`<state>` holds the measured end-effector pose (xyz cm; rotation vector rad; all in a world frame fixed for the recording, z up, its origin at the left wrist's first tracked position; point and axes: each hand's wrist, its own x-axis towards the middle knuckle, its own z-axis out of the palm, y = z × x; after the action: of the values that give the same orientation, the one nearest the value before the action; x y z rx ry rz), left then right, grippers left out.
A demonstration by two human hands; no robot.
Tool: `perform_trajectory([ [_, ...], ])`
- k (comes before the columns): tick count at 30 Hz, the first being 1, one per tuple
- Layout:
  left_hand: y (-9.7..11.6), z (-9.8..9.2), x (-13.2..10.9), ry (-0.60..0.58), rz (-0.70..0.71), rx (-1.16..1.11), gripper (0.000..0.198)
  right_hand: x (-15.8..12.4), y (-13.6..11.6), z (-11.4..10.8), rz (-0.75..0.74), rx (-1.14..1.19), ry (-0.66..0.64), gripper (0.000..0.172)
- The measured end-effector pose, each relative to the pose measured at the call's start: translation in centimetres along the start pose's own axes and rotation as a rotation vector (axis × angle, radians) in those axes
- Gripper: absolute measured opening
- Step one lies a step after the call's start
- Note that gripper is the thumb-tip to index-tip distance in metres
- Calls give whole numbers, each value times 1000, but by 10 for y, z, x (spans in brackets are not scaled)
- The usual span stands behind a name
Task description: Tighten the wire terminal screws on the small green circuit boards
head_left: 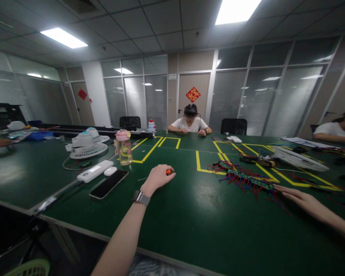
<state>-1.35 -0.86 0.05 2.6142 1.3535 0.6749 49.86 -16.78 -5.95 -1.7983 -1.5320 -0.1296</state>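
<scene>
My left hand (pixel 158 178), with a watch on its wrist, is closed over a screwdriver (pixel 168 172) low on the green table. The orange end of its handle shows by my fingertips, and a thin metal shaft sticks out on the other side; my palm hides the rest. On the right, my right hand (pixel 303 200) lies flat with its fingers stretched out and holds nothing. Its fingertips touch or nearly touch the near end of a row of small green circuit boards (pixel 247 179) with red and blue wires.
Left of my left hand are a phone (pixel 109 184), a white power strip (pixel 95 171), a pink-lided bottle (pixel 123 147) and white fans (pixel 88 145). Pliers (pixel 257 160) and a white fan grille (pixel 299 159) lie behind the boards. A person (pixel 189 124) sits opposite.
</scene>
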Motion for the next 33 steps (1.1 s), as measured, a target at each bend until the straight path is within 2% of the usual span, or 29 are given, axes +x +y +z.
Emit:
perform_trajectory([
  [1, -1, 0, 0, 3, 4, -1, 32, 3, -2, 0, -11, 30, -112, 38],
  [3, -1, 1, 0, 7, 10, 0, 33, 9, -4, 0, -37, 31, -166, 42],
  [5, -2, 1, 0, 11, 12, 2, 32, 15, -4, 0, -74, -25, -107, 48],
  [7, -2, 1, 0, 12, 12, 1, 32, 20, -4, 1, -106, -112, -101, 51],
  [12, -1, 1, 0, -7, 1, 5, 32, 32, 6, 10, -131, -288, -125, 46],
  [17, -2, 2, 1, -10, 4, 19, 31, 45, 17, 22, -56, -380, -126, 48],
  [22, -2, 2, 1, -12, -3, 15, 33, 59, 6, 17, 16, -424, -152, 55],
  [28, -2, 0, 1, -24, -7, 9, 33, 67, 16, 5, 126, -345, 7, 61],
  [33, -2, 1, 1, -25, -7, -5, 34, 60, 27, 1, 235, -189, 58, 58],
])
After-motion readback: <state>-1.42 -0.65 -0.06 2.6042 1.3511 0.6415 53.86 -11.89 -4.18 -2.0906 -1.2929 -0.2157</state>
